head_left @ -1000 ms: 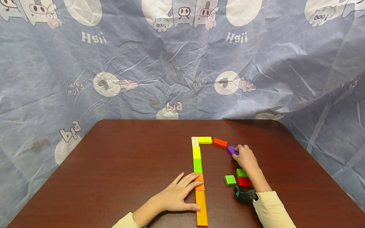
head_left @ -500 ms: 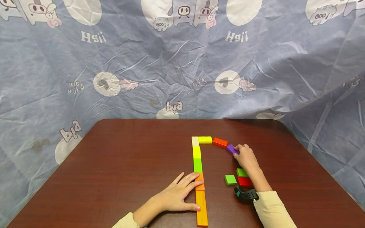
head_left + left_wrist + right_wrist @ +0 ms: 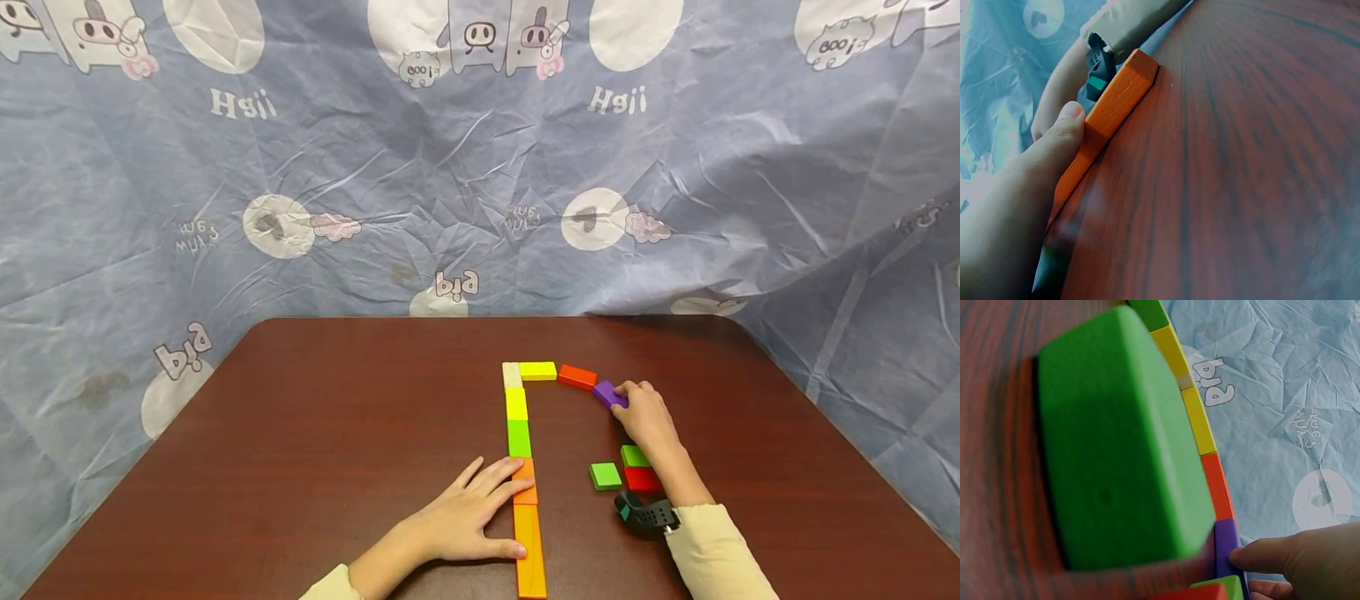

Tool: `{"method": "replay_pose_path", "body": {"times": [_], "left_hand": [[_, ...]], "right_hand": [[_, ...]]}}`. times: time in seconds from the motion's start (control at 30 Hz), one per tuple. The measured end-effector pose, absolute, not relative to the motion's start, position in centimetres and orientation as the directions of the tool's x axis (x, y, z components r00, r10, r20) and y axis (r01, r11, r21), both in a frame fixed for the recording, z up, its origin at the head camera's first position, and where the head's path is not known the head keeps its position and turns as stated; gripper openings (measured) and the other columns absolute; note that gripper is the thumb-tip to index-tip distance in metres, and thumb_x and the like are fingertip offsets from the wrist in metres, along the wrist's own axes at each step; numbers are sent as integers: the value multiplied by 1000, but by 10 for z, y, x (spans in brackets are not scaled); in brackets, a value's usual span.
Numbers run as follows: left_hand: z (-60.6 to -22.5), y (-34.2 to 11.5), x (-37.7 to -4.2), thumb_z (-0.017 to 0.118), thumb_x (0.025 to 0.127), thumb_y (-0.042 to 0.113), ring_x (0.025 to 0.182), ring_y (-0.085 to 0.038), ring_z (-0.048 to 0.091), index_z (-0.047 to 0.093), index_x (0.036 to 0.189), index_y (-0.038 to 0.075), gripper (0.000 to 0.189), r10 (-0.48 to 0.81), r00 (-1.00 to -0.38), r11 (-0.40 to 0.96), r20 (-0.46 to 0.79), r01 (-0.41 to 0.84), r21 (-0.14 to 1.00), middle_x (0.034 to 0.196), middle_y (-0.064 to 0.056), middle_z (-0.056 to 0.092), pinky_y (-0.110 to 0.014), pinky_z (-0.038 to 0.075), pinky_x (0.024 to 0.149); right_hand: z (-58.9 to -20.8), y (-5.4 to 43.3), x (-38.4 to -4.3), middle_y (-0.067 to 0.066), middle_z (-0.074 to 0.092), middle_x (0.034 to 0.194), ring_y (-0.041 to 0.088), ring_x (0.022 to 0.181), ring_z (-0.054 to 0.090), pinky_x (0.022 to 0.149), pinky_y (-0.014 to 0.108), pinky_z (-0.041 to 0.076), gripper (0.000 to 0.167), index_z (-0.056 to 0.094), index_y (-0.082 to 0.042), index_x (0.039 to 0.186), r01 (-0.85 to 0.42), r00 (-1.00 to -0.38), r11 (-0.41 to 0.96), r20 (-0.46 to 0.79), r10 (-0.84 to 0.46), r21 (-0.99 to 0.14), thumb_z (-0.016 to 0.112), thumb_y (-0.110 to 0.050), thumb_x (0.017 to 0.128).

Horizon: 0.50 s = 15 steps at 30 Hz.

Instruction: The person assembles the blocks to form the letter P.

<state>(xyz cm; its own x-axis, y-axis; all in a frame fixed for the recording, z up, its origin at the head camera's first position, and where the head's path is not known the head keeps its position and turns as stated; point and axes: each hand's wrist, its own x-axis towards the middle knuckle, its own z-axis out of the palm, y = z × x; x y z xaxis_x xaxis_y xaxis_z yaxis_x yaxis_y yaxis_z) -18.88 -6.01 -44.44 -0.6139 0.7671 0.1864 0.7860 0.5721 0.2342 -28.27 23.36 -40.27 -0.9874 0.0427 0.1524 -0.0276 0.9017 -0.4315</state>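
My left hand (image 3: 465,521) lies with fingers spread, its fingertips on a short orange block (image 3: 528,493) and its thumb against a longer orange block (image 3: 531,575). Farther out, my right hand (image 3: 649,421) pinches a purple block (image 3: 606,393) between thumb and fingers; part of the block is hidden. The purple block's end meets a red block (image 3: 577,377), which follows a yellow block (image 3: 537,371) and a pale wood block (image 3: 512,375). Another yellow block (image 3: 517,403) and a lime green block (image 3: 519,438) continue the straight column down to the orange ones.
Inside the bend lies a green square block (image 3: 605,476). Beside it, partly under the right forearm, are another green block (image 3: 634,456) and a red one (image 3: 640,478). A black wrist strap (image 3: 647,512) sits at the right wrist. A printed cloth (image 3: 360,167) hangs behind the brown table (image 3: 300,433).
The purple block has shifted slightly left and up against the red block, with my right hand still holding it. My left hand stays in place on the orange blocks.
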Motion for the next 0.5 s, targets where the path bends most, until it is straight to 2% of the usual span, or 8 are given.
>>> {"method": "replay_pose_path", "body": {"times": [0.37,0.5], "left_hand": [[-444,-60,-190,32,83,70,141,-11,13,24,143,27,74,769,-610,569,191,789,230,153,5,13,-52,17,111],[-445,-60,-189,32,83,70,141,-11,13,23,143,28,74,767,-615,571,183,784,242,153,6,11,-52,17,111]], "right_hand": [[-401,233,-282,28,49,112,39,96,49,82,51,45,37,54,4,116,-24,-991,899,130,36,-438,58,-16,85],[-391,237,-277,27,46,117,41,103,46,81,56,44,38,53,2,118,-30,-992,892,124,30,-451,54,-22,88]]}}
